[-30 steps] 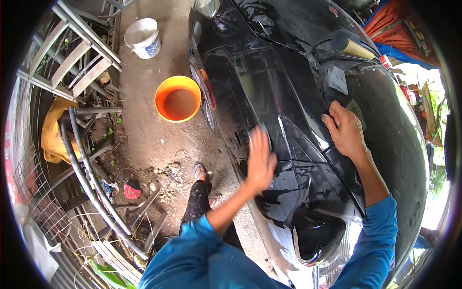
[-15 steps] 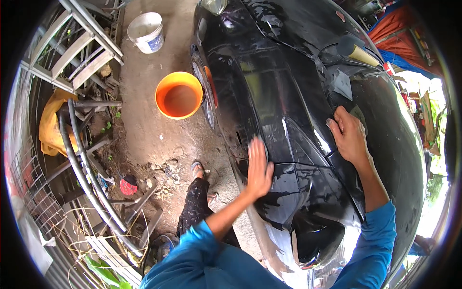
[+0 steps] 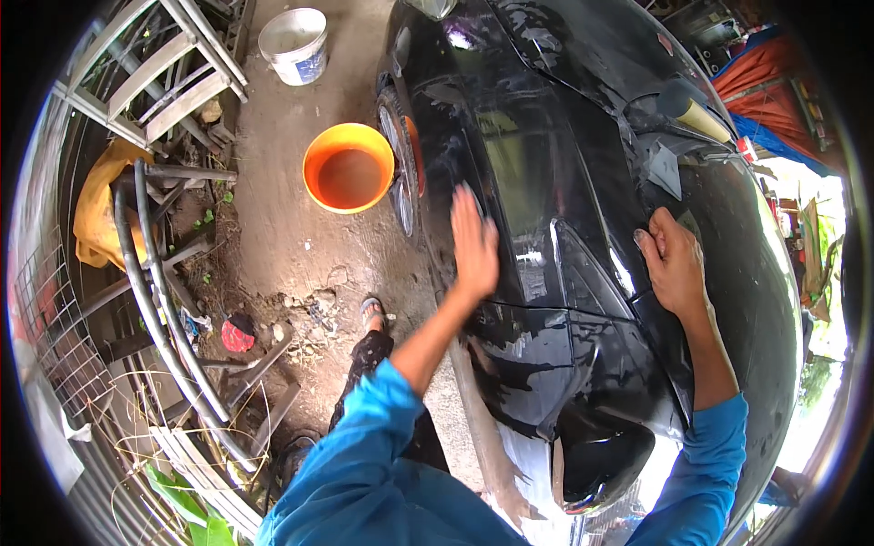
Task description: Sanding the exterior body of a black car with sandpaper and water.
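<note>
The black car (image 3: 564,136) fills the right half, its paint wet and streaked. My left hand (image 3: 473,246) lies flat on its side panel, fingers stretched out; whether anything thin is under the fingers I cannot make out. My right hand (image 3: 672,259) is curled over the body edge farther right, thumb and fingers bent against it. A grey sheet (image 3: 663,171) lies just above that hand, near a cream cylindrical thing (image 3: 699,123). An orange bucket (image 3: 349,138) holding murky water stands left of the car, beside its wheel (image 3: 398,177).
A white bucket (image 3: 296,68) stands farther back on the concrete path (image 3: 282,227). Wooden frames (image 3: 150,82), bent metal tubes (image 3: 182,337), a yellow sack (image 3: 105,209) and wire mesh (image 3: 50,337) line the left. My sandaled foot (image 3: 371,314) is beside the car. Red and blue tarps (image 3: 774,91) hang at top right.
My left hand has slid down the panel, then back up and slightly left along it. My right hand keeps its grip, appearing a little lower and farther right as the view shifts.
</note>
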A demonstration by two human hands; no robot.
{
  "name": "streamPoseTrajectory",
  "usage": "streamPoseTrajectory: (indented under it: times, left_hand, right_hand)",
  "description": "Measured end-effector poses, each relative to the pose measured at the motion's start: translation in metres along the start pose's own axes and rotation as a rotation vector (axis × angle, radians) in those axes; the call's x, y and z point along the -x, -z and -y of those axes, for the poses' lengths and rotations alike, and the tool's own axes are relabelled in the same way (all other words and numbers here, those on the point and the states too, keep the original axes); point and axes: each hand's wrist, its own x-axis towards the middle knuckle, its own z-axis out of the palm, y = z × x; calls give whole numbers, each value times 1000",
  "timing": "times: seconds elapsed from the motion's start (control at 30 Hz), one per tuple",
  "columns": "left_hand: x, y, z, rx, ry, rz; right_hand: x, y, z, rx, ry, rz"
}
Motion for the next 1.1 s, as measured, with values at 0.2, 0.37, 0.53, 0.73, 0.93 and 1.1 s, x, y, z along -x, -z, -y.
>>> streamPoseTrajectory:
  times: [0.2,0.37,0.53,0.73,0.93,1.1]
  left_hand:
    - [55,-17,-13,34,-26,43]
    - [69,-5,-15,42,-37,75]
    - [-14,4,31,51,137,-70]
    - [134,-2,-22,78,32,138]
    - [125,3,-5,119,108,119]
    - [163,8,10,111,181,171]
  right_hand:
    - [4,-2,-7,17,-25,21]
    - [8,3,-9,9,-14,25]
    - [-3,-5,3,14,35,5]
    - [4,0,-9,5,17,27]
    - [-1,-6,-6,20,15,29]
    - [3,-3,-10,-15,8,9]
